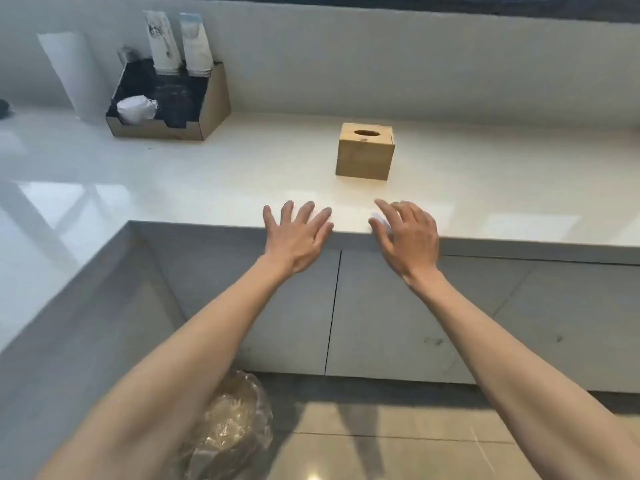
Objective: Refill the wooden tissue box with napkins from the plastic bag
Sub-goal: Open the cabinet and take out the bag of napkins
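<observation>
Now: both hands open at the counter edge, wooden box ahead

Both forearms stretch forward from the bottom of the view. The left hand [298,237] lies palm down with its fingers spread wide and straight, the fingertips over the front lip of the white counter [207,174]; it holds nothing. The right hand [407,237] sits beside it, apart from it, with its fingers loosely bent over the same lip. A small pale patch shows under its forefinger, and I cannot tell what it is.

The wooden tissue box [365,152] stands upright on the counter beyond the hands, well apart from both, with the oval slot in its top facing up. The plastic bag [235,424] lies crumpled on the tiled floor [415,452], below the left forearm and in front of the grey cabinet doors [398,323].

At the back left of the counter, against the wall, stands a cardboard organiser [173,109] with two wrapped stacks upright at its rear and a crumpled white lump in a front compartment.
</observation>
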{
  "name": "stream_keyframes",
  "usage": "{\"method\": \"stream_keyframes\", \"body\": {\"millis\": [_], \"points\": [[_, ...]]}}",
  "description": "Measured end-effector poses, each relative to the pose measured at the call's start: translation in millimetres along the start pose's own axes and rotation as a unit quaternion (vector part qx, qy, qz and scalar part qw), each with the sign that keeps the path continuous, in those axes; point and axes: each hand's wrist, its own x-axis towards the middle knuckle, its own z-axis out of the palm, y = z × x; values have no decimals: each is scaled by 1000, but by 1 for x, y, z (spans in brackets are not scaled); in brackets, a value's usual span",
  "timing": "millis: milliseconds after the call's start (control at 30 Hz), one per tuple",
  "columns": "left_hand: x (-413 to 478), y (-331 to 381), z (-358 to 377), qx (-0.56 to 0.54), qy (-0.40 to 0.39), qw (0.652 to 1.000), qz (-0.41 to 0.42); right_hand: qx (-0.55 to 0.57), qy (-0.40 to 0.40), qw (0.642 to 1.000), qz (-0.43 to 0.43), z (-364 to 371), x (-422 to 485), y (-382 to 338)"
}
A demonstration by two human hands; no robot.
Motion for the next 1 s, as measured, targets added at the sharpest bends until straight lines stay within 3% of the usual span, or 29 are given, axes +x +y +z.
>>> {"method": "stream_keyframes", "body": {"millis": [133, 267, 500, 533, 633, 667, 900, 1000], "points": [[1, -11, 32, 87, 135, 986, 42, -4, 53, 999, -11, 27, -22, 12], [3, -17, 45, 126, 204, 969, 58, -34, 52, 996, -62, 32, -23, 24], [1, -11, 41, 109, 169, 979, 45, -30, -23, 998, -39, 20, -23, 14], [1, -11, 41, 108, 172, 978, 47, -10, 0, 1000, -25, 18, -28, 10], [3, -10, 41, 103, 163, 980, 44, 10, 173, 985, -27, 28, -67, -15], [3, -10, 40, 100, 156, 982, 40, 7, 183, 982, -35, 36, -83, -23], [2, -8, 36, 96, 133, 986, 37, -26, -53, 998, 21, 64, -94, -35], [1, -4, 33, 87, 110, 990, 20, 23, -107, 993, 32, 56, -96, -39]]}}
